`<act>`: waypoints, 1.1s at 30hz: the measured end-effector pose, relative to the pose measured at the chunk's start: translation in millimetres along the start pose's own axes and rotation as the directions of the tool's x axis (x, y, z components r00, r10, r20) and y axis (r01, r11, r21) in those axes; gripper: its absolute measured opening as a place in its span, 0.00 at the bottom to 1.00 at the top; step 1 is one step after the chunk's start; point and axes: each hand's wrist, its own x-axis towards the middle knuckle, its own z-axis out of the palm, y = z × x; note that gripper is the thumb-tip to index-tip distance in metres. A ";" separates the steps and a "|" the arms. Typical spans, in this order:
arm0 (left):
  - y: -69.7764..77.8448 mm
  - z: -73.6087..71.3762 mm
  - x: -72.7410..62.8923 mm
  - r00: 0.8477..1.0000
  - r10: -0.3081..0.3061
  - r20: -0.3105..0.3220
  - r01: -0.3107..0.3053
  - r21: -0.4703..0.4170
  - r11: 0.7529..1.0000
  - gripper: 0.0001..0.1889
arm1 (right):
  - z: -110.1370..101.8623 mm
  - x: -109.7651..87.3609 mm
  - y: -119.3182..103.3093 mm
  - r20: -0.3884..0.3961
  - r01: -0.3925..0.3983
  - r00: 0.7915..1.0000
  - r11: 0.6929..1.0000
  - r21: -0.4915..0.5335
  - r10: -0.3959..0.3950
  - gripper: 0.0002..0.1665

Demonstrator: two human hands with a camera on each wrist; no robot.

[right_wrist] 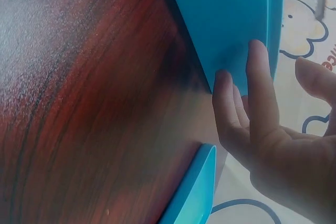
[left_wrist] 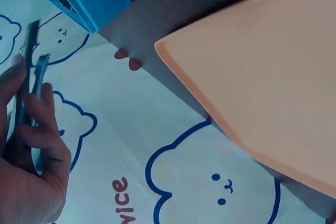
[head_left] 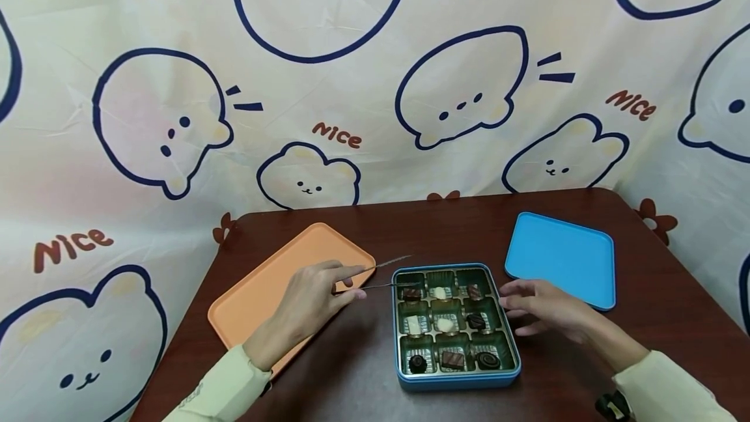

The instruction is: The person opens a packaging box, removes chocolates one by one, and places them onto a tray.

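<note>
My left hand (head_left: 319, 288) grips a pair of thin metal tongs (left_wrist: 32, 38) between thumb and fingers. Their two arms are spread apart, and serrated tips show in the left wrist view. One arm overlaps the back-left edge of a blue tin box (head_left: 459, 383) in the head view. Inside the tin, a gold divided tray holds chocolates, among them a dark swirled one (head_left: 488, 361), a brown square (head_left: 452, 360) and a white one (head_left: 445, 325). At the tin's right wall, my right hand (head_left: 545, 308) rests its nearly straight fingertips (right_wrist: 257, 51).
An orange tray (head_left: 258, 285) lies on the left of the dark wooden table (head_left: 351, 370), partly under my left hand. Behind my right hand is a light blue tray or lid (head_left: 562, 259). A curtain printed with bears (head_left: 375, 103) hangs along the table's far edge.
</note>
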 end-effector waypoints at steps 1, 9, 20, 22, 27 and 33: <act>-0.1 0.0 1.0 1.000 -0.004 0.023 0.004 -0.008 1.000 0.21 | -0.2 0.2 0.7 0.006 0.001 1.000 1.000 0.004 -0.001 0.40; -3.2 1.4 10.9 0.986 -0.016 0.169 0.022 -0.031 0.999 0.17 | 0.4 2.1 1.9 0.023 -0.002 1.000 1.000 0.018 0.001 0.44; -8.6 0.4 23.9 0.964 0.010 0.265 0.000 -0.037 0.999 0.15 | 2.7 1.6 4.9 0.072 0.021 0.997 0.998 0.057 -0.025 0.43; -9.0 -0.5 26.1 0.960 0.018 0.279 -0.009 -0.035 0.999 0.14 | 2.8 1.0 5.2 0.073 0.021 0.997 0.998 0.066 -0.026 0.43; -8.8 -2.2 30.7 0.950 0.036 0.309 -0.029 -0.029 0.999 0.15 | 2.7 0.0 5.9 0.076 0.025 0.997 0.996 0.084 -0.031 0.43; -7.8 -3.3 36.3 0.937 0.025 0.348 -0.027 0.003 1.000 0.15 | 2.7 0.6 7.5 0.059 0.034 0.998 0.996 0.081 -0.039 0.43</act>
